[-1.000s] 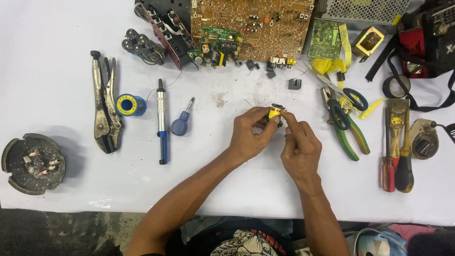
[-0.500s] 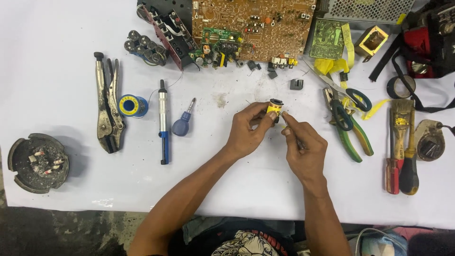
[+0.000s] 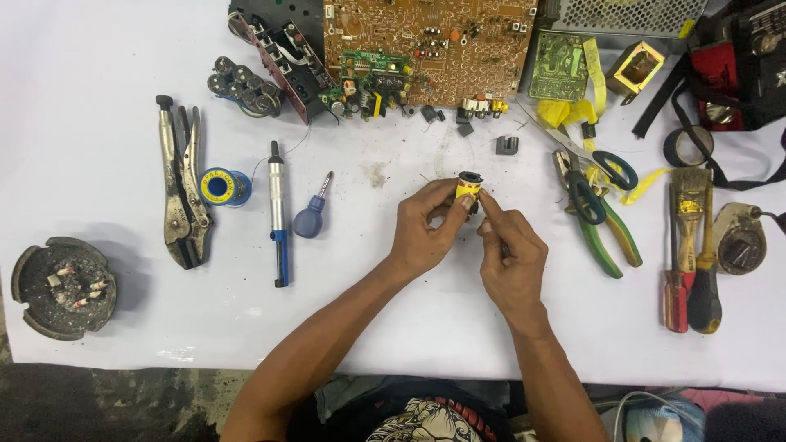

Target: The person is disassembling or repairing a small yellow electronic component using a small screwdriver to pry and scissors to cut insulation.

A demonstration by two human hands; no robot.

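Observation:
My left hand (image 3: 427, 229) pinches a small yellow-and-black wound component (image 3: 468, 185) between thumb and fingers, above the white table top (image 3: 98, 90). My right hand (image 3: 514, 258) touches the same component from the right with its fingertips. Both hands meet at the table's middle. A brown circuit board (image 3: 434, 45) lies just beyond them at the far edge.
Left of the hands lie a small blue screwdriver (image 3: 311, 214), a blue-handled tool (image 3: 278, 214), a solder spool (image 3: 219, 186), locking pliers (image 3: 182, 196) and a round ashtray (image 3: 61, 286). On the right are green pliers (image 3: 602, 233), scissors (image 3: 602, 164), a brush (image 3: 692, 205) and screwdrivers (image 3: 692, 286).
The hands and the yellow component stay almost where they were; my fingers have shifted slightly around it. Nothing else on the table has moved.

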